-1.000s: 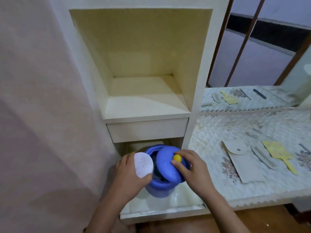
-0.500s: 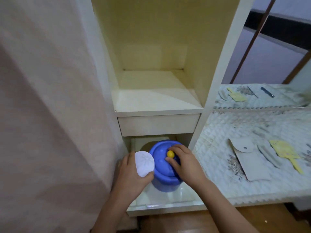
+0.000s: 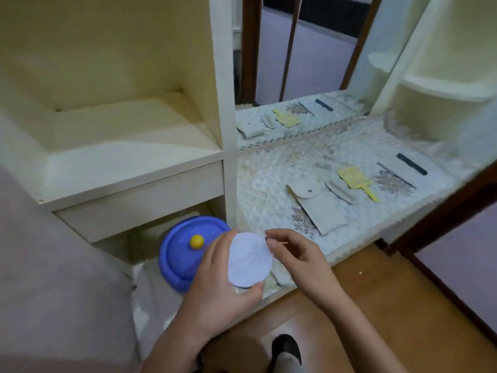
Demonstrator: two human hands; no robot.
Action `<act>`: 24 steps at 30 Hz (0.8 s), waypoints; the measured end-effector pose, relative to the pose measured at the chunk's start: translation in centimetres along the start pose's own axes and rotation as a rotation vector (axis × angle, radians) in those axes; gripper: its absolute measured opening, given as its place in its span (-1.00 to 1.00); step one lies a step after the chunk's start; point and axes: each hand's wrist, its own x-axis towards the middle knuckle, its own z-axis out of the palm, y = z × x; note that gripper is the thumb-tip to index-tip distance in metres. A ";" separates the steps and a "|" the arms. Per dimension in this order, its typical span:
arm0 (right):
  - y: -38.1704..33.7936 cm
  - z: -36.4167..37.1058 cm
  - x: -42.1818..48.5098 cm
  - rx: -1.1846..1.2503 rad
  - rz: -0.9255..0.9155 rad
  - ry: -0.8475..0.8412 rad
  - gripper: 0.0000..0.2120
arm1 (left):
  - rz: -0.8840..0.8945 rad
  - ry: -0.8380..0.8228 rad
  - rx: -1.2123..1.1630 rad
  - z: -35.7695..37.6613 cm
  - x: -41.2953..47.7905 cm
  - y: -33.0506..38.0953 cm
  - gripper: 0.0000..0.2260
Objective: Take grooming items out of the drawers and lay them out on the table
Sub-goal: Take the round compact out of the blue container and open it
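Left hand (image 3: 215,289) grips a white disc (image 3: 248,261), flat and round with a faint flower print. Thumb is under its bottom edge, fingers are behind it, face tilted up toward the camera, probably to check it or pass it across. It's in the air over the front of the lower drawer (image 3: 150,292), just short of the table (image 3: 269,189).

Right hand (image 3: 301,257) sits at the disc's right rim with fingers half curled and fingertips close to the edge. A thin sliver shows at the fingertips; can't tell if it's pinching anything.

The lower drawer is pulled out with a blue pot (image 3: 183,254) standing in it. Its lid is on, yellow knob (image 3: 196,241) up, so contents are hidden. The upper drawer (image 3: 139,200) is closed.

Laid out in a row on the table: pouch (image 3: 320,211) with flap shut and contents unseen, pale oblong piece (image 3: 340,188), yellow paddle brush (image 3: 353,177), thin metal tool (image 3: 396,175), dark strip (image 3: 411,164). They're spaced apart, none overlapping. My read: the disc goes in the free patch left of the pouch.

Mirror (image 3: 309,63) at the back repeats the row.
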 end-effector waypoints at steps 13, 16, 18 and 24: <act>7.9 -16.9 4.6 0.114 0.256 0.069 -0.85 | -0.098 -0.251 -0.233 17.1 8.6 6.1 -0.34; 9.5 -20.4 7.2 -0.008 0.251 0.012 -0.84 | -0.164 -0.202 -0.272 20.4 10.5 6.7 -0.47; 10.2 -21.8 8.7 -0.050 0.255 -0.083 -0.69 | -0.192 -0.157 -0.274 21.8 11.6 6.7 -0.47; 12.9 -20.8 11.8 -0.300 0.159 -0.444 -0.20 | -0.232 -0.096 -0.172 22.4 12.4 5.8 -0.44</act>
